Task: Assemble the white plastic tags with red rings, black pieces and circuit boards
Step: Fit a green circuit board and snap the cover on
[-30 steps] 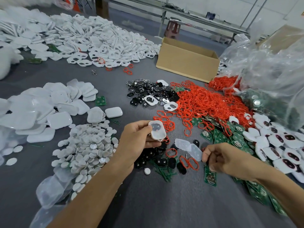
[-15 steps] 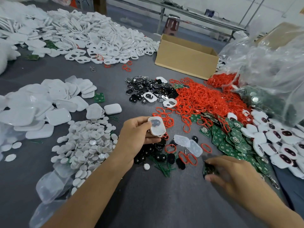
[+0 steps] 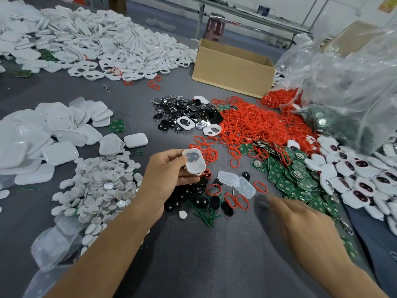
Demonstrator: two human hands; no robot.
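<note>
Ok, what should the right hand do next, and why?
Probably pinch the red ring lying just past the right hand's blurred fingers: the left hand holds a white tag with a black piece showing in it, ready for another part.

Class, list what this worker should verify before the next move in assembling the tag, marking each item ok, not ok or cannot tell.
1. Left hand grips white tag shell: ok.
2. Dark piece visible inside the shell: ok.
3. Right hand holds a circuit board: cannot tell, blurred.
4. Loose red rings lie near the right fingertips: ok.
5. Green circuit boards lie beside the right hand: ok.
</note>
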